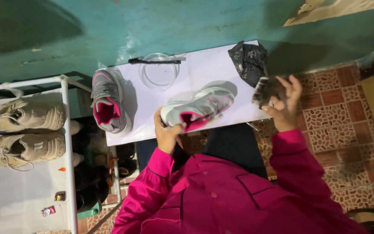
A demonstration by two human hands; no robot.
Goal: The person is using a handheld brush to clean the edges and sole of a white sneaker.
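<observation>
My left hand (166,132) grips the heel of a grey and pink sneaker (202,108), holding it tilted over the near edge of a white board (213,65). Off the board's right edge, my right hand (284,106) is raised and holds a small brush (262,92) with dark bristles, blurred by motion. The matching grey and pink sneaker (107,104) lies on the board's left end. My sleeves are bright pink.
A clear round bowl (157,71) with a thin black stick (154,61) across it sits at the board's far side. A dark crumpled cloth (249,60) lies at the far right corner. A white rack (66,130) on the left holds beige sneakers (24,115). Patterned red floor tiles (343,125) spread right.
</observation>
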